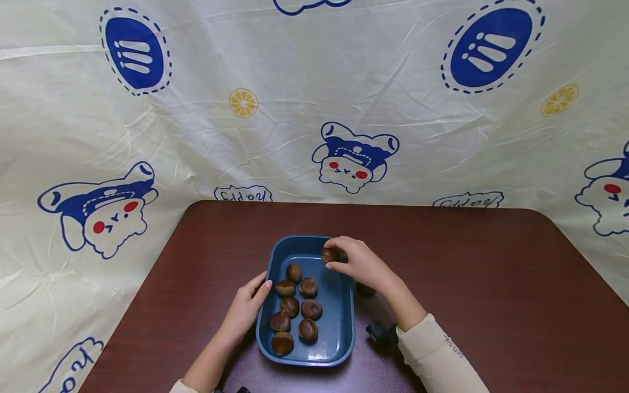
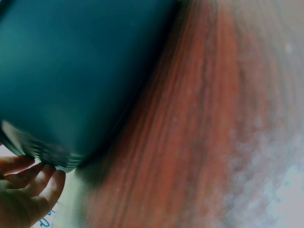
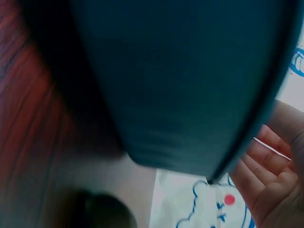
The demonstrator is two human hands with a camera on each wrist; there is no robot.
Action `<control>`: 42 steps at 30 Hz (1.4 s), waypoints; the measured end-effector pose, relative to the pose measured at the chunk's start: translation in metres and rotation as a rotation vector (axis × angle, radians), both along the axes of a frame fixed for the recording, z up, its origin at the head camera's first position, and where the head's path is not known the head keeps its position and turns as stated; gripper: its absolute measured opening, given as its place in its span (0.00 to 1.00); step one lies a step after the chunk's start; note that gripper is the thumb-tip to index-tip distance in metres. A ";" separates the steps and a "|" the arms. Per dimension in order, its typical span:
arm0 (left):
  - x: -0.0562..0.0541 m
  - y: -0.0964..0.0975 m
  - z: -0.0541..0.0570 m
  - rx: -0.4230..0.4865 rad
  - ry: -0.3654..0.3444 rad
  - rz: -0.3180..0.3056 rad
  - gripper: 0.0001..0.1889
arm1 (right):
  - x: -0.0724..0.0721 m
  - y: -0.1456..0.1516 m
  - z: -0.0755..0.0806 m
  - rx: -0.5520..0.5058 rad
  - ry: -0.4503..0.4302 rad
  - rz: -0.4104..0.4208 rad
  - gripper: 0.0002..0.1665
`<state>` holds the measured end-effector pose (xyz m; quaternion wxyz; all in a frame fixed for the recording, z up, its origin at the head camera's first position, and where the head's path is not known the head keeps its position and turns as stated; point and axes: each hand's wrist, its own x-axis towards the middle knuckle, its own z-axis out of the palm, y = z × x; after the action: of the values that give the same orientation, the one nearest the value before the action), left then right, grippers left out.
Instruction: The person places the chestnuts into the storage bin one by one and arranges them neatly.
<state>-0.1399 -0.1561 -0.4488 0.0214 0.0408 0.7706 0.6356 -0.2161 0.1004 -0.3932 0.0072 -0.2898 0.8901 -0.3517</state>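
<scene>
A blue rectangular tray (image 1: 339,349) stands on the table, and several brown chestnuts (image 1: 308,330) lie in its left and middle part. My left hand (image 1: 245,305) holds the tray's left side, thumb at the rim and fingers along the outer wall. In the left wrist view the fingers (image 2: 45,185) touch that wall. Over the far right corner of the tray, my right hand (image 1: 358,262) pinches one chestnut (image 1: 330,255) between thumb and fingers. In the right wrist view the tray's wall (image 3: 180,95) hides that chestnut from sight.
Another chestnut (image 1: 365,290) lies on the table just right of the tray, partly covered by my right wrist. The dark red-brown table (image 1: 491,284) reaches back to a pale printed cloth (image 1: 285,147). A black wrist device (image 1: 382,333) sits by the right sleeve.
</scene>
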 end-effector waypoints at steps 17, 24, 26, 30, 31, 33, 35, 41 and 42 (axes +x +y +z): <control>0.001 0.001 0.001 0.018 -0.009 -0.001 0.27 | -0.012 -0.039 -0.015 0.190 -0.006 0.121 0.19; 0.000 0.000 0.000 0.013 0.002 -0.001 0.27 | -0.010 -0.043 -0.018 0.263 -0.020 0.147 0.17; 0.000 0.000 0.000 0.009 0.003 0.000 0.27 | -0.010 -0.043 -0.019 0.285 -0.018 0.152 0.16; 0.001 0.000 0.001 0.005 0.000 0.006 0.27 | -0.008 -0.044 -0.019 0.319 -0.008 0.156 0.15; 0.001 0.000 0.001 0.004 -0.002 0.008 0.27 | -0.008 -0.044 -0.019 0.322 -0.007 0.155 0.15; 0.001 0.001 0.001 0.005 -0.006 0.011 0.26 | -0.008 -0.044 -0.019 0.331 -0.003 0.150 0.15; 0.002 0.001 0.002 0.003 -0.010 0.013 0.26 | -0.007 -0.044 -0.020 0.347 0.002 0.147 0.15; 0.002 0.001 0.002 0.001 -0.006 0.011 0.26 | -0.006 -0.045 -0.020 0.392 0.019 0.138 0.15; 0.002 0.001 0.002 0.004 -0.008 0.011 0.26 | -0.006 -0.045 -0.021 0.393 0.019 0.137 0.15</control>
<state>-0.1382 -0.1551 -0.4471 0.0210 0.0343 0.7696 0.6373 -0.2220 0.0555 -0.4137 0.0789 -0.3460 0.9198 -0.1673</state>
